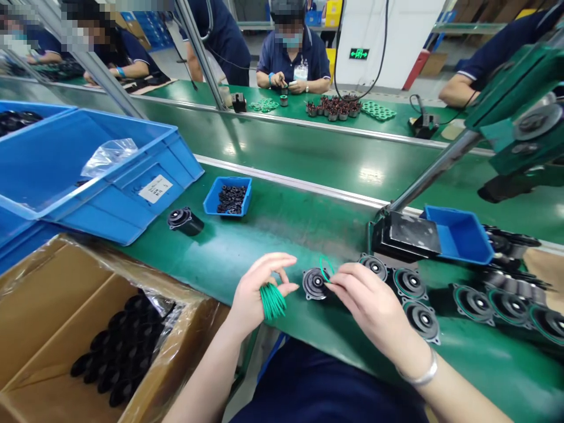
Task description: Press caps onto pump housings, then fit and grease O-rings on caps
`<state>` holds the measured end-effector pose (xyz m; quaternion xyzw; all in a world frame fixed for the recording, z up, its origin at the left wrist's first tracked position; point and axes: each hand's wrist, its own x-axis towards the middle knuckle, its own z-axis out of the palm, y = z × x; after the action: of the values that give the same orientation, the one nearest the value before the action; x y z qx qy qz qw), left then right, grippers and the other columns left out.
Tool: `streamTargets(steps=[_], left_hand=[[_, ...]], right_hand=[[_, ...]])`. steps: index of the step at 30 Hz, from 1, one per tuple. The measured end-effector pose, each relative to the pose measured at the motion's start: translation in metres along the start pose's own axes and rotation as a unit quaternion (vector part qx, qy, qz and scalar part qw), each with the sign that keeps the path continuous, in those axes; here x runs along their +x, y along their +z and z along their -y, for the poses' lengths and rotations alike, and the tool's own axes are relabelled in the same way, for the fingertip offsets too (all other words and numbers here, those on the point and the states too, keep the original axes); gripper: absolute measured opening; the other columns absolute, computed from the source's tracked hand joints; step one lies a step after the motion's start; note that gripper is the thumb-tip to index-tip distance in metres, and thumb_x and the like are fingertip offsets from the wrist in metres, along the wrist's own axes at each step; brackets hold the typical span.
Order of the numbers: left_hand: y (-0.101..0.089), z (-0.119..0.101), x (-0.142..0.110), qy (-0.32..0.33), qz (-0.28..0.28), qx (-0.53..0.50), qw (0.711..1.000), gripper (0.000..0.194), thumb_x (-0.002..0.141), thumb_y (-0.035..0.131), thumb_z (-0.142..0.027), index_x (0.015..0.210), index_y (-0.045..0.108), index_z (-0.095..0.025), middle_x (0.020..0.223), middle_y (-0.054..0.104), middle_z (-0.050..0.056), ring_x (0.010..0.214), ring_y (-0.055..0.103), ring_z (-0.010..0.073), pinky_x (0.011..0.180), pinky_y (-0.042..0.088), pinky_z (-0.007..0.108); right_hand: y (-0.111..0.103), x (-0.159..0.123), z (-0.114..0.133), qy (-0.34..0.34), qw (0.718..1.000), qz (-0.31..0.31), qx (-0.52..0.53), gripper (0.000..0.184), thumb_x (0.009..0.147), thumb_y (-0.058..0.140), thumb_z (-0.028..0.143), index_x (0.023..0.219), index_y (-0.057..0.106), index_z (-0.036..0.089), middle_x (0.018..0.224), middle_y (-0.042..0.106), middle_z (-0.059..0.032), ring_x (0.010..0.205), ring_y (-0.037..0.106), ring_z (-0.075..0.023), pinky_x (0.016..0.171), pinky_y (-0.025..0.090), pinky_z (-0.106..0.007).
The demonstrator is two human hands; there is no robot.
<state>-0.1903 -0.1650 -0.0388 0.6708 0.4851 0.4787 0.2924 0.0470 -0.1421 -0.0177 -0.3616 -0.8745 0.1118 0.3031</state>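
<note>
A bundle of green rubber rings (274, 301) is looped in my left hand (258, 288), the fingers curled around it and the thumb pointing right. My right hand (370, 302) pinches a single green ring (325, 267) just above a round black motor housing (315, 283) with a stepped top. That housing stands upright on the green bench between my hands. Right of my right hand are more housings (412, 282), several with a green ring around the top. Part of the nearest ones is hidden behind my right hand.
A small blue bin (228, 197) holds black parts, with a lone housing (185, 221) lying left of it. Large blue crates (154, 153) and a cardboard box (53, 305) of black parts flank the left. A green bench press (409, 235) stands right. Co-workers (293, 59) sit opposite.
</note>
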Motion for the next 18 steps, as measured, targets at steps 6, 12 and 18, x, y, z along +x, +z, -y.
streamTargets(steps=[6, 12, 18], left_hand=[[0.016, 0.021, 0.010, 0.120, 0.096, 0.053, 0.987, 0.016, 0.094, 0.059, -0.023, 0.107, 0.069, -0.020, 0.104, 0.070, 0.009, 0.093, 0.069, 0.0169, 0.084, 0.058, 0.030], [0.015, 0.019, 0.015, 0.141, 0.110, 0.083, 0.980, 0.012, 0.094, 0.057, -0.020, 0.090, 0.068, -0.017, 0.090, 0.070, 0.007, 0.085, 0.068, 0.0160, 0.079, 0.057, 0.027], [0.011, 0.018, 0.013, 0.101, 0.154, 0.081, 0.980, 0.015, 0.097, 0.052, -0.021, 0.093, 0.066, -0.018, 0.096, 0.067, 0.007, 0.086, 0.066, 0.0149, 0.079, 0.056, 0.025]], right_hand=[[0.005, 0.003, -0.010, -0.022, 0.991, 0.108, -0.073, 0.014, 0.098, 0.048, 0.019, 0.100, 0.061, 0.017, 0.096, 0.059, -0.0052, 0.086, 0.056, -0.0120, 0.076, 0.045, -0.024], [0.001, 0.006, -0.012, -0.005, 0.994, 0.097, -0.058, 0.018, 0.098, 0.048, 0.028, 0.095, 0.060, 0.016, 0.089, 0.058, -0.0037, 0.084, 0.056, -0.0124, 0.077, 0.046, -0.026], [0.000, 0.005, -0.010, -0.009, 0.991, 0.112, -0.074, 0.028, 0.091, 0.060, 0.042, 0.098, 0.057, 0.015, 0.094, 0.058, -0.0054, 0.089, 0.056, -0.0169, 0.079, 0.047, -0.030]])
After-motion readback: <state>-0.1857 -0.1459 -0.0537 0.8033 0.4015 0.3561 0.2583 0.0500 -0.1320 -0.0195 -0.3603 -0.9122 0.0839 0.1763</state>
